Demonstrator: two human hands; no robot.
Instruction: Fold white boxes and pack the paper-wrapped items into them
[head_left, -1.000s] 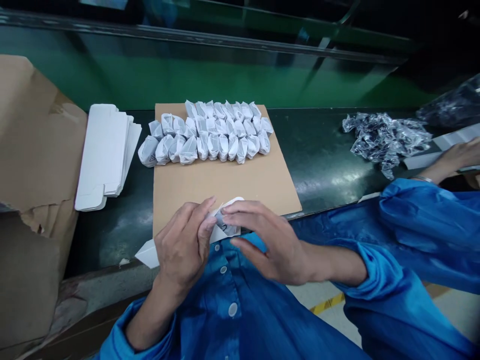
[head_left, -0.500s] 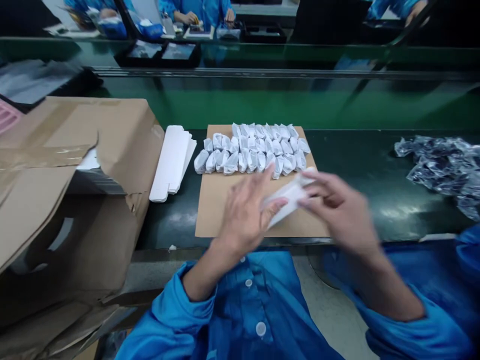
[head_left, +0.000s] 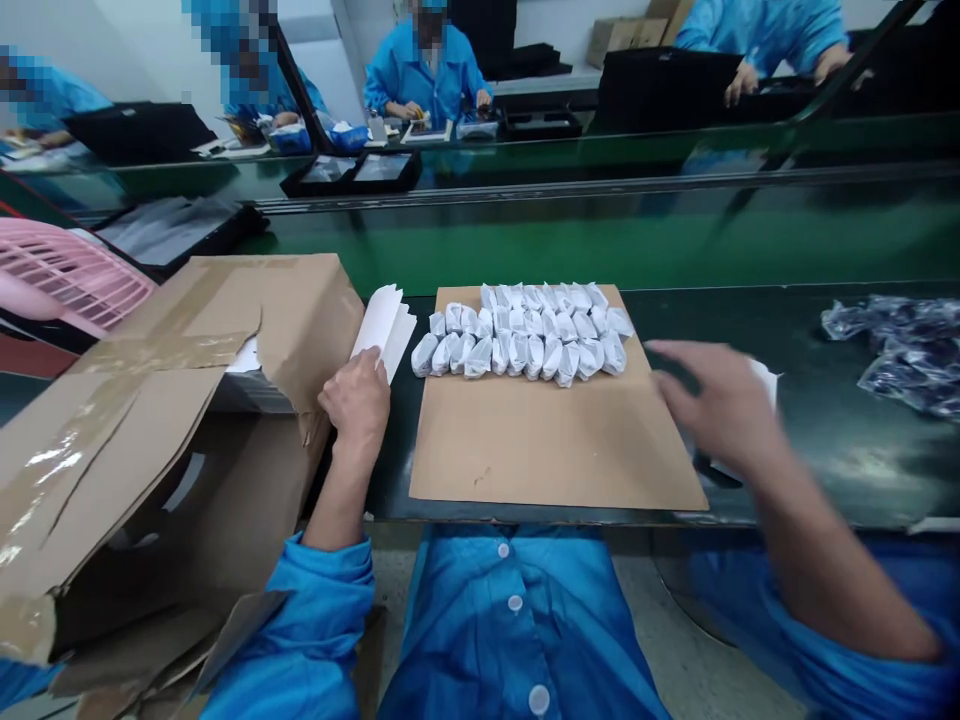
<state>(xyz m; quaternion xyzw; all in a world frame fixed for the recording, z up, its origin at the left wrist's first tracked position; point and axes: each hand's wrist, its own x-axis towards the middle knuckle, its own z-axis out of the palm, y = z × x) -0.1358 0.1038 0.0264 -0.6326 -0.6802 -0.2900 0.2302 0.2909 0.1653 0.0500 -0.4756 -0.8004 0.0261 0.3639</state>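
My left hand (head_left: 356,395) is closed around the near end of a stack of flat white cartons (head_left: 384,325), beside the large brown box. My right hand (head_left: 716,405), smeared by motion, hangs right of the cardboard sheet (head_left: 555,450) with thumb and forefinger apart. A white piece (head_left: 766,382) shows partly behind that hand; most of it is hidden, and I cannot tell whether they touch. Several small white-wrapped items (head_left: 525,335) lie in close rows on the far half of the sheet.
A torn brown cardboard box (head_left: 277,300) stands open at the left, with a pink basket (head_left: 67,270) behind it. Clear plastic-wrapped items (head_left: 907,350) lie at the right. Co-workers in blue (head_left: 431,65) sit beyond the green barrier (head_left: 525,235).
My hands have moved apart from the white piece they held together over the sheet. The left has gone to the carton stack, the right outward to the right. The view has tilted up.
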